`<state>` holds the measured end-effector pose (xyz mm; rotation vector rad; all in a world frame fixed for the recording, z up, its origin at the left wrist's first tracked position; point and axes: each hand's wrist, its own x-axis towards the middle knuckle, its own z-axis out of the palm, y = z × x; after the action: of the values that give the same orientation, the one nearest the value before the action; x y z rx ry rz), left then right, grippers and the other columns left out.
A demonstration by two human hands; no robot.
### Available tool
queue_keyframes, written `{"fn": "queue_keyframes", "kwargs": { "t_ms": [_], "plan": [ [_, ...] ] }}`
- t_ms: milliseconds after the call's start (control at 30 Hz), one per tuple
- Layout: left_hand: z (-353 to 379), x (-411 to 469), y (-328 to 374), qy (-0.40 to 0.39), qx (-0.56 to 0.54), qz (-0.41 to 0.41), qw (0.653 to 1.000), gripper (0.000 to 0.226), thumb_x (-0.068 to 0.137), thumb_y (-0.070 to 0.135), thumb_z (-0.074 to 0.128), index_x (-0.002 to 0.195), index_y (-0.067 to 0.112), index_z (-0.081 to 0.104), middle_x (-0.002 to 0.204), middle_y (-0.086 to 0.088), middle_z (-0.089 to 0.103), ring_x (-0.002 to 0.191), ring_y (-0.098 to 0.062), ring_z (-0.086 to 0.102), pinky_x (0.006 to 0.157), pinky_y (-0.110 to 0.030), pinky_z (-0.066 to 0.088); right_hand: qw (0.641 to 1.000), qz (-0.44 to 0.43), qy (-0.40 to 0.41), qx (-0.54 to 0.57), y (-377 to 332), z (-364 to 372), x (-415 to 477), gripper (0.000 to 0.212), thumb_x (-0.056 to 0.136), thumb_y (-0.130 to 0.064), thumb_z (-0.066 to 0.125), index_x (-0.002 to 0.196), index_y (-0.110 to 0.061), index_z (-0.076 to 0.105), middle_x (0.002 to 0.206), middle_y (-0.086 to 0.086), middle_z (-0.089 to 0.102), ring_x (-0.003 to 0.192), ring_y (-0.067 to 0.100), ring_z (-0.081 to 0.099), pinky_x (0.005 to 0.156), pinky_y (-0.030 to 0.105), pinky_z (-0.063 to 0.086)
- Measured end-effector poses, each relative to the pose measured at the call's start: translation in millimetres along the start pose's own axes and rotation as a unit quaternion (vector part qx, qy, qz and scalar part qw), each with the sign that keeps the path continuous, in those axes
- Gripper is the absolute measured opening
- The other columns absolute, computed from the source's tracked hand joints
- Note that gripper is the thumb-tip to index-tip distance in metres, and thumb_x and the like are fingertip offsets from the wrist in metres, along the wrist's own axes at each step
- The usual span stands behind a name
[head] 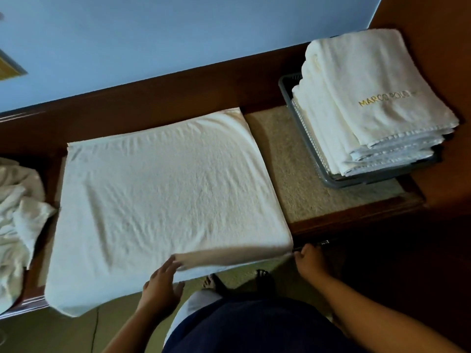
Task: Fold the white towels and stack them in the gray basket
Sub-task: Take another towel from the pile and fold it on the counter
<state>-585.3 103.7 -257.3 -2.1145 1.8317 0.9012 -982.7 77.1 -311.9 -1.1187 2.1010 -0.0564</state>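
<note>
Both hands are positioned at the near edge of a white towel (158, 194) that is spread flat on the tabletop (293, 161). The left hand (163, 281) is held open, with its fingers straight and slightly spread, and its fingertips are placed against the towel's near edge, where a fold is raised. The right hand (309, 261) is located at the towel's near right corner, with its fingers curled. The corner meets the fingertips, but whether it is pinched cannot be told because of blur.

The towel is laid across the left and middle part of the tabletop, and its near left portion is draped over the front edge. A beige textured panel is exposed to the right of the towel and is framed in dark wood.

A gray basket (356, 183) is set at the right end of the tabletop, well apart from the spread towel. A stack of folded towels (339, 138) is held in it and rises above its rim. The top towel (382, 80) is marked with gold "MARCO POLO" lettering.

A pile of unfolded towels (15, 212) is heaped at the left end, just beside the spread towel. A blue wall (153, 34) is seen behind the tabletop.
</note>
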Motion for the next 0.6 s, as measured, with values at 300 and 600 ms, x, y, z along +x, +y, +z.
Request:
{"fn": "queue_keyframes", "kwargs": {
  "t_ms": [300,600],
  "plan": [
    [-5.1,-10.9,-70.0,0.054,-0.136,-0.164,0.976,0.066,0.093,0.042,0.061,0.151,0.037,0.028,0.165,0.016,0.016,0.138,-0.032,0.038,0.108,-0.048,0.038,0.949,-0.282,0.071,-0.126,-74.0,7.7,-22.7,0.032,0.071,-0.012,0.081,0.096,-0.016,0.061,0.106,0.01,0.055,0.094,0.034,0.056,0.076,0.044,0.051],
    [-32.6,-0.3,-170.4,0.116,-0.236,-0.281,0.923,0.063,0.097,0.043,0.058,0.152,0.029,0.031,0.167,0.007,0.012,0.14,-0.037,0.033,0.107,-0.051,0.041,0.918,-0.331,-0.044,-0.215,-170.3,56.3,-53.2,0.04,0.086,-0.023,0.066,0.126,-0.025,0.06,0.131,-0.002,0.049,0.117,0.022,0.05,0.099,0.036,0.045]
  ]
}}
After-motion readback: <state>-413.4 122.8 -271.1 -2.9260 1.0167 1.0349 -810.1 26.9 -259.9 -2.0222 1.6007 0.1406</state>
